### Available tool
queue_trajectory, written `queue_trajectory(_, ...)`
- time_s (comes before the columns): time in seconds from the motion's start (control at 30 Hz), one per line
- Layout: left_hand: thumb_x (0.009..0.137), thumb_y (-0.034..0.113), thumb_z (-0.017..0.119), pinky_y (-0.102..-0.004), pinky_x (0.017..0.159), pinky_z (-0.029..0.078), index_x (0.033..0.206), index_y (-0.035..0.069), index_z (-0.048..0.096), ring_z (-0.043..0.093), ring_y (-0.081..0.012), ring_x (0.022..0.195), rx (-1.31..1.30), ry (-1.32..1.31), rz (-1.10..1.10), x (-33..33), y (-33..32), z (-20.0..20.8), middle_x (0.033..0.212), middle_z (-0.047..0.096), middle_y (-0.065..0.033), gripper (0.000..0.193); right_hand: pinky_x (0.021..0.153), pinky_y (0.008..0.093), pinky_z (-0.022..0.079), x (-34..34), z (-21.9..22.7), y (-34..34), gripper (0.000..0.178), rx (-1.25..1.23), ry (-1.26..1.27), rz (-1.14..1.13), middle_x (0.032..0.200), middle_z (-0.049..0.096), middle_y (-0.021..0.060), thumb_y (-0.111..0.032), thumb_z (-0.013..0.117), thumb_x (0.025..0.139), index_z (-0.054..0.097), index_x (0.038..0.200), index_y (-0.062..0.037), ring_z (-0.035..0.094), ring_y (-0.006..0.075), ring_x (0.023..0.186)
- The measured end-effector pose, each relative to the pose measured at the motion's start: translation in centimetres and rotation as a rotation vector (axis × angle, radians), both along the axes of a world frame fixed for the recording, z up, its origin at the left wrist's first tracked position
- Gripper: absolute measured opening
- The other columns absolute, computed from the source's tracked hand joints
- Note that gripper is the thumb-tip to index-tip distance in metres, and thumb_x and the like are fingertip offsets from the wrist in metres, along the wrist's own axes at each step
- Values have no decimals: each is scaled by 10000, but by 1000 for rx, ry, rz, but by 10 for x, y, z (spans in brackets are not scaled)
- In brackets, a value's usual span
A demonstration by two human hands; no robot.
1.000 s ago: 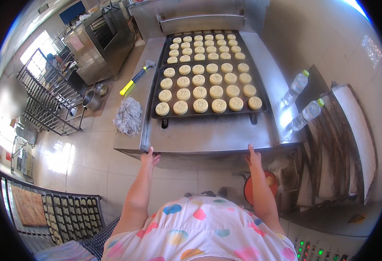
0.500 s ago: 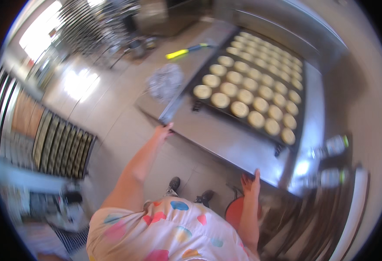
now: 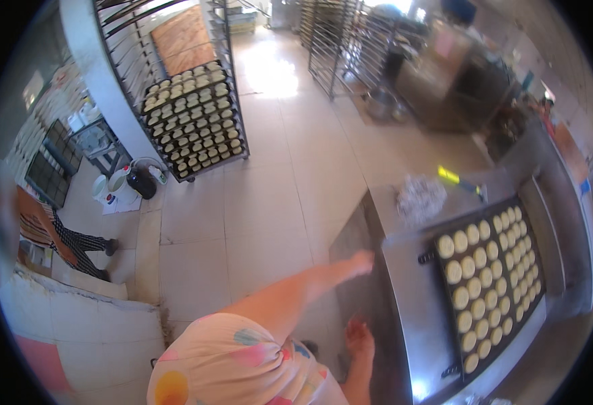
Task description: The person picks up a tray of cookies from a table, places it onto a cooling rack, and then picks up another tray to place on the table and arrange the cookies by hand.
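Note:
My left hand (image 3: 360, 262) is stretched out beside the near side of the steel worktable (image 3: 404, 297). Blur hides how its fingers are set. Lower down, my right hand (image 3: 359, 337) hangs next to the same table side, its fingers loosely bent and apart with nothing in them. Two dark baking trays (image 3: 460, 351) lie end to end on the table, filled with rows of round pale dough pieces (image 3: 487, 277). A crumpled clear plastic sheet (image 3: 421, 198) rests by the table's left end. Beyond it lies a tool with a yellow handle (image 3: 449, 175).
A tall rack (image 3: 237, 81) loaded with trays of dough rounds stands far left, beside a white pillar (image 3: 111, 88). White buckets (image 3: 122, 185) and a dark jug (image 3: 141, 182) sit near it. Another person (image 3: 67, 233) is at the left. More racks (image 3: 333, 50) stand at the back.
The view has swung left, so the loaded rack and another person now show. Both my hands have come off the table's front edge. The trays still lie on the table.

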State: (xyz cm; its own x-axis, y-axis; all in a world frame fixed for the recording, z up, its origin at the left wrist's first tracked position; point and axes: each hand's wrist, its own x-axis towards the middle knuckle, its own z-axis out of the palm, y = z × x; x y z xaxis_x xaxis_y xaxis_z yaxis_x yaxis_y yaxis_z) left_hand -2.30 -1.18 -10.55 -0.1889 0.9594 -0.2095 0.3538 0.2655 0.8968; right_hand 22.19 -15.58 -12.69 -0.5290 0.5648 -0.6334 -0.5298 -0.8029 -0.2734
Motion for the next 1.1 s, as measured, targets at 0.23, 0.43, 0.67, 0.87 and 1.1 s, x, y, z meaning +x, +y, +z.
queue_trajectory(0.23,851,352,618,-394,808,519,1191,41,514,627,-258,981,-578,-616,-217,-145,-201,-22,1103,619,-145,471,840,394,503,-87,-17,-18,166,-201,-150,61,979,668,107,-178,545,869,628,903,-38,630,228,903)
queue_trajectory(0.43,840,290,609,-380,758,542,1124,24,529,641,-243,918,-299,-593,606,-373,-352,4,1048,638,-121,398,831,406,513,-215,11,-3,152,-97,-153,92,946,666,113,-150,535,871,613,912,-26,633,239,891)
queue_trajectory(0.67,892,263,570,-360,837,514,1132,27,530,624,-242,965,104,-675,902,-496,-445,132,1065,629,-124,339,896,422,494,-435,80,17,211,145,-72,482,1042,630,147,-148,493,908,552,1055,-9,613,253,957)
queue_trajectory(0.87,900,249,565,-363,839,514,1115,23,546,627,-241,950,471,-715,975,-565,-451,217,1058,630,-124,313,916,402,486,-581,161,72,251,391,47,671,1113,601,174,-155,483,915,533,1103,4,593,252,1010)
queue_trajectory(1.1,901,320,549,-368,833,507,1140,66,567,627,-213,946,767,-467,1008,-691,-452,345,1061,642,-94,350,962,426,453,-727,285,147,403,670,233,673,1217,528,204,-223,507,897,463,1209,28,528,316,1128)
